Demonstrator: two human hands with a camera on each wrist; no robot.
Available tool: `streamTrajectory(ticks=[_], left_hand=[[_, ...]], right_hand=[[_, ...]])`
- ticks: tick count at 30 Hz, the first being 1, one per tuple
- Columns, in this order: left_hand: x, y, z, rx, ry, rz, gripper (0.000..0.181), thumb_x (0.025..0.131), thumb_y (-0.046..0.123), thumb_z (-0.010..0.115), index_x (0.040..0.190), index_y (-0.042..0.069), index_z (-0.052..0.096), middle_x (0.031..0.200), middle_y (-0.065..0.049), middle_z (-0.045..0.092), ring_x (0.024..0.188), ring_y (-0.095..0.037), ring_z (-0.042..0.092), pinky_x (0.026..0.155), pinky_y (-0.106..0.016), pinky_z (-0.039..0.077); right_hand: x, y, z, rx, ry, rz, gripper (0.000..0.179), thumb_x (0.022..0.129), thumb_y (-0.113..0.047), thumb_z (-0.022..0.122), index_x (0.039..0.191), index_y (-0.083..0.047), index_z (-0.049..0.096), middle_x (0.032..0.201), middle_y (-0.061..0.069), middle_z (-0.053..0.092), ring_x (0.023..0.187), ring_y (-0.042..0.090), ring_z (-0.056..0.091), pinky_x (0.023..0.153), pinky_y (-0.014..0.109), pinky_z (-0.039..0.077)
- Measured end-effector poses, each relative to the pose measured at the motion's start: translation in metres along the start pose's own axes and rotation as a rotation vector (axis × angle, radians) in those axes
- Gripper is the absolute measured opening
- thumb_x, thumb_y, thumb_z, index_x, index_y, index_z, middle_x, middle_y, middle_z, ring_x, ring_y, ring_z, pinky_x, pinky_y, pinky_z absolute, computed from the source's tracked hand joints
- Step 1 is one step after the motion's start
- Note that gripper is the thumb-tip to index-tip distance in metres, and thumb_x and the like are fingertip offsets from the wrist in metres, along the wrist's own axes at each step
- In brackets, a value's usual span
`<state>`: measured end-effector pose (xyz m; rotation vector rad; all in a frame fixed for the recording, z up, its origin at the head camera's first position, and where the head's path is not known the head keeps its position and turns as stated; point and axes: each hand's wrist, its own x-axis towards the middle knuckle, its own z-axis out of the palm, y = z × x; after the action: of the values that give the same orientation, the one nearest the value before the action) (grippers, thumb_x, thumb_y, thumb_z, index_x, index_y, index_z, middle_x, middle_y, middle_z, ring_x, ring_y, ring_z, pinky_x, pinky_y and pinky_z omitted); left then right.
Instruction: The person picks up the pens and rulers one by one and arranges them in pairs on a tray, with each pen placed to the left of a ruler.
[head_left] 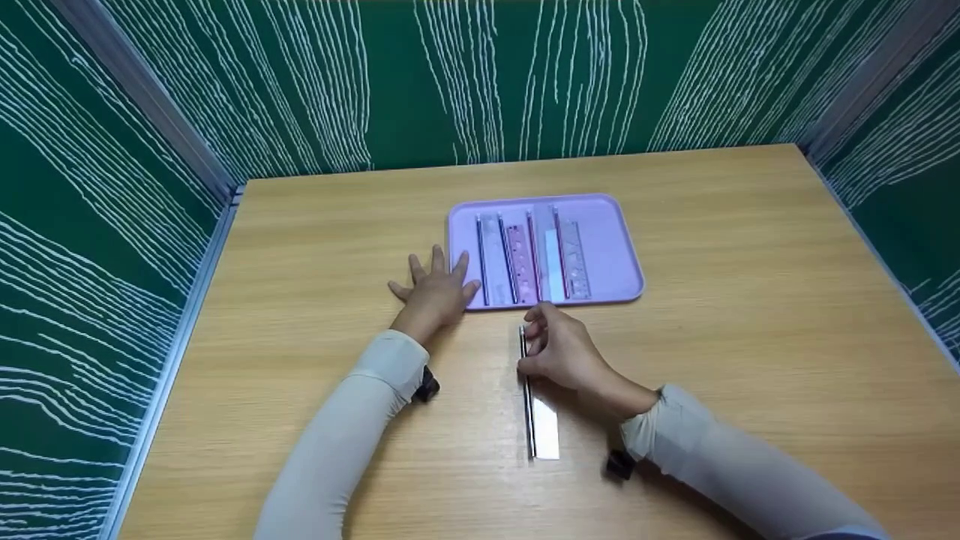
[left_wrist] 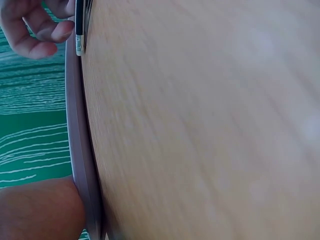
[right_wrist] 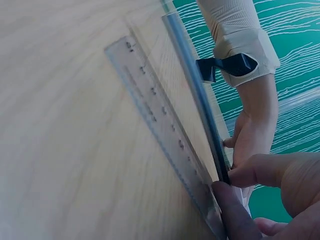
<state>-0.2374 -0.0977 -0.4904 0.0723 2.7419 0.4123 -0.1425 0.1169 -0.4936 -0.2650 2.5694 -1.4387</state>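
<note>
In the head view my right hand pinches a dark pencil between thumb and fingers, its white eraser end toward the tray. The right wrist view shows the pencil beside a clear ruler that lies on the table; glare whitens this ruler in the head view. My left hand, fingers spread, rests at the left edge of a lilac tray. The pencil's eraser end shows near the right fingers in the left wrist view.
On the tray, dark pencils and red pencils lie in a row among a pink ruler, a light blue ruler and clear rulers. Green panels with white lines border the wooden table.
</note>
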Motion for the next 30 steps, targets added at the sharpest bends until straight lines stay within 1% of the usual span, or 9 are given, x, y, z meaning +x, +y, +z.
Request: streamTrajectory(ticks=[3,6,11,14,16,18,23,27,30], left_hand=[[0.000,0.000,0.001,-0.004,0.007,0.006,0.065,0.106,0.060,0.035,0.164,0.039,0.015,0.173,-0.012,-0.006,0.153,-0.055,-0.014,0.104,-0.090,-0.002],[-0.001,0.000,0.001,-0.004,0.010,0.009,0.065,0.106,0.059,0.035,0.164,0.039,0.014,0.173,-0.012,-0.006,0.152,-0.055,-0.014,0.104,-0.089,-0.003],[-0.001,0.000,0.000,-0.012,0.009,0.008,0.064,0.106,0.059,0.035,0.163,0.039,0.015,0.173,-0.011,-0.006,0.153,-0.054,-0.014,0.105,-0.089,-0.003],[-0.002,0.000,-0.001,-0.020,0.008,0.008,0.064,0.106,0.059,0.036,0.163,0.040,0.015,0.173,-0.011,-0.007,0.153,-0.054,-0.015,0.105,-0.089,-0.004],[-0.002,-0.001,-0.001,-0.023,0.007,0.008,0.064,0.106,0.059,0.036,0.163,0.040,0.014,0.173,-0.011,-0.007,0.152,-0.054,-0.015,0.105,-0.089,-0.005],[-0.002,-0.001,0.000,-0.023,0.010,0.007,0.065,0.105,0.060,0.036,0.163,0.040,0.014,0.173,-0.011,-0.007,0.153,-0.054,-0.014,0.105,-0.089,-0.005],[-0.002,-0.002,0.000,-0.016,0.009,0.010,0.065,0.105,0.061,0.035,0.163,0.041,0.014,0.173,-0.011,-0.007,0.152,-0.054,-0.015,0.105,-0.089,-0.004],[-0.002,-0.001,0.000,0.004,0.009,0.014,0.065,0.106,0.060,0.035,0.164,0.040,0.013,0.173,-0.011,-0.007,0.152,-0.055,-0.013,0.104,-0.089,-0.002],[-0.001,-0.001,0.000,0.019,0.004,0.015,0.065,0.106,0.059,0.034,0.164,0.039,0.013,0.173,-0.012,-0.006,0.153,-0.055,-0.013,0.104,-0.090,0.000]], right_hand=[[-0.001,0.000,-0.002,0.041,-0.003,0.021,0.062,0.063,0.005,0.083,0.118,-0.001,0.056,0.100,0.010,0.068,0.078,0.016,0.069,0.072,0.027,0.058],[-0.001,0.000,-0.005,0.084,-0.005,0.059,0.062,0.065,0.005,0.082,0.120,-0.002,0.056,0.101,0.010,0.069,0.080,0.015,0.070,0.073,0.029,0.060],[-0.002,0.001,-0.009,0.138,-0.007,0.098,0.062,0.068,0.005,0.080,0.124,-0.004,0.056,0.105,0.011,0.071,0.083,0.017,0.073,0.074,0.031,0.062],[-0.002,0.001,-0.010,0.174,-0.015,0.118,0.061,0.071,0.004,0.081,0.125,-0.006,0.055,0.105,0.013,0.073,0.082,0.019,0.073,0.072,0.034,0.063],[-0.002,0.002,-0.011,0.210,-0.025,0.134,0.061,0.074,0.004,0.081,0.127,-0.006,0.054,0.105,0.015,0.074,0.080,0.019,0.073,0.069,0.036,0.064],[-0.002,0.001,-0.011,0.279,-0.046,0.157,0.062,0.077,0.005,0.080,0.132,-0.006,0.052,0.106,0.018,0.073,0.079,0.021,0.072,0.067,0.040,0.064],[-0.002,0.004,-0.011,0.438,-0.105,0.197,0.066,0.083,0.008,0.075,0.141,-0.003,0.046,0.110,0.022,0.067,0.079,0.025,0.072,0.069,0.047,0.064],[-0.001,0.007,-0.013,0.480,-0.122,0.215,0.063,0.087,0.005,0.074,0.142,-0.002,0.045,0.106,0.019,0.065,0.080,0.024,0.072,0.070,0.047,0.064],[-0.001,0.007,-0.016,0.515,-0.137,0.232,0.060,0.091,0.002,0.071,0.144,-0.001,0.043,0.107,0.017,0.064,0.081,0.024,0.071,0.072,0.046,0.064]])
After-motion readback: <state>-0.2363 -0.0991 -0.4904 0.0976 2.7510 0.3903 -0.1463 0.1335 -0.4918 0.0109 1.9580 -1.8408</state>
